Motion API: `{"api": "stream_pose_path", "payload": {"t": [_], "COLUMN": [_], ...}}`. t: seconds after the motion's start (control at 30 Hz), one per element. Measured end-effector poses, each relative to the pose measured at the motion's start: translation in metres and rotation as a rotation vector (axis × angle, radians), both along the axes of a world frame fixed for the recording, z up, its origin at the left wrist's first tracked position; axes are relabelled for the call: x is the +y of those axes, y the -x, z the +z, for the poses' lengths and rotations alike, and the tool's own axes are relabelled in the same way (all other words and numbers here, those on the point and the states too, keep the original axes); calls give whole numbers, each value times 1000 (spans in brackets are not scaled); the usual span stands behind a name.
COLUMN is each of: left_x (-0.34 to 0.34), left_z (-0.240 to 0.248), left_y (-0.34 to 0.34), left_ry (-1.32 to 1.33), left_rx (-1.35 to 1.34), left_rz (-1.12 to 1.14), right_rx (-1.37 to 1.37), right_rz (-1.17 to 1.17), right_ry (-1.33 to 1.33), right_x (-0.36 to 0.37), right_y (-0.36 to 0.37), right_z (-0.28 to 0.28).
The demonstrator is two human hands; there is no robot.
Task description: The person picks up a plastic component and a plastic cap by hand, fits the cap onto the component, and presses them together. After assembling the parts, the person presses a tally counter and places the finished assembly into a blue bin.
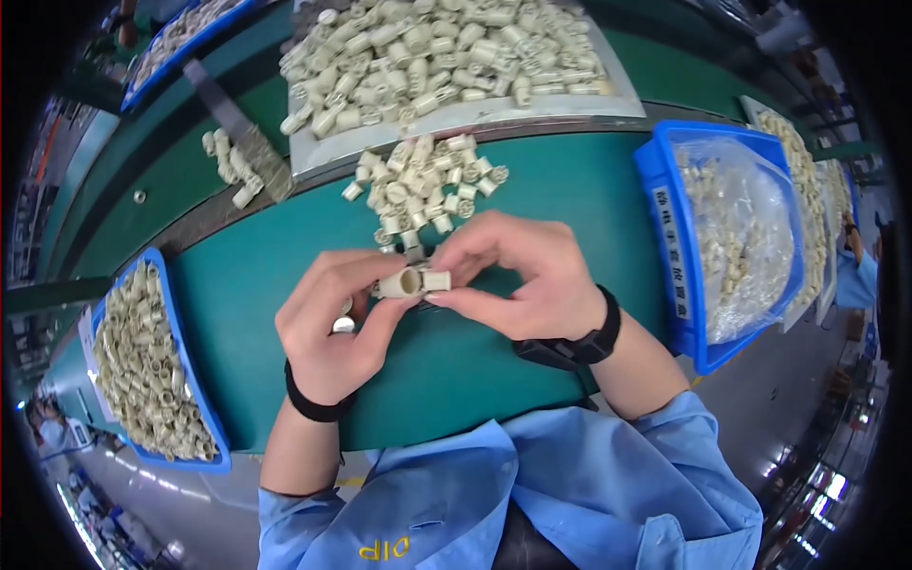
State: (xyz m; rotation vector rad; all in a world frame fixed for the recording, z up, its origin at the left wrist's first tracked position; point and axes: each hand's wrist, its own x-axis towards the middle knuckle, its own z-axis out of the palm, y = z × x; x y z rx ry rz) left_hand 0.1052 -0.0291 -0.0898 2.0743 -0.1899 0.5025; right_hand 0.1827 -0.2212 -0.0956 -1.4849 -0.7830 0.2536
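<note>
My left hand (328, 318) pinches a cream plastic sleeve (407, 283), its round hollow end facing me. Close against it, my right hand (527, 275) holds a smaller cream cylindrical part (437, 281) between thumb and fingertips. The two parts meet or nearly meet; whether one is inside the other I cannot tell. A white round piece (343, 325) shows beside my left palm, partly hidden. Just beyond my fingers lies a loose pile of small cream cylindrical parts (418, 185) on the green work surface (456, 370).
Behind the pile stands a pale tray (560, 106) heaped with cream parts. A blue bin (169, 323) of similar parts is at the left. At the right, a blue bin (657, 161) holds parts in clear plastic. A flat metal strip (233, 119) lies at the back left near several loose parts.
</note>
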Motion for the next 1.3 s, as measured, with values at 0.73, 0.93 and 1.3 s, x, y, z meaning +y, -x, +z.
{"api": "stream_pose_path", "payload": {"t": [0.73,0.93,1.3], "left_x": [-1,-3,-3], "left_z": [-16,-9,-5], "left_y": [4,0,-1], "left_ry": [131,49,-288], "left_rx": [-74,-86,-200], "left_rz": [-55,-52,49], "right_rx": [-196,-160,135], "right_rz": [52,32,18], "right_ry": [-154,-142,-36], "right_x": [0,0,1], "right_y": [-2,1,6], "right_z": [0,-2,2]}}
